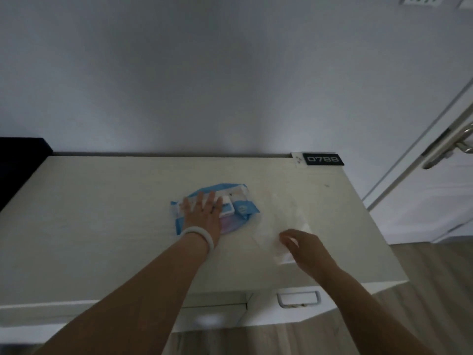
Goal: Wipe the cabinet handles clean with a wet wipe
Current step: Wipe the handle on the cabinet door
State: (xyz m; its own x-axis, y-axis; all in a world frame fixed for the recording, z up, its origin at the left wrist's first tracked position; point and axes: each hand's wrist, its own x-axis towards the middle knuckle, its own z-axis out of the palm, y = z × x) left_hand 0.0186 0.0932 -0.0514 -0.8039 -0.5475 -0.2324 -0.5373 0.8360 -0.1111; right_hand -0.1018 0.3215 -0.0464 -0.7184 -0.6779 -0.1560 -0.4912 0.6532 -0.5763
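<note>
A blue and white wet wipe pack [240, 207] lies in the middle of the pale cabinet top [102, 213]. My left hand [203, 213], with a white bangle at the wrist, rests flat on the pack with fingers spread. My right hand [304, 248] hovers to the right, fingers curled around a thin white wipe [286, 226] that blurs upward from the fingers toward the pack. A white cabinet handle [298, 298] shows on the front face below the right forearm. Another handle [207, 320] lower down is blurred.
A small black sign reading 0788 [323, 159] stands at the back right corner. A dark object [20, 160] borders the cabinet at left. A white door with a metal lever handle [448, 147] is at right. Wood floor [422, 278] lies beyond the cabinet's right edge.
</note>
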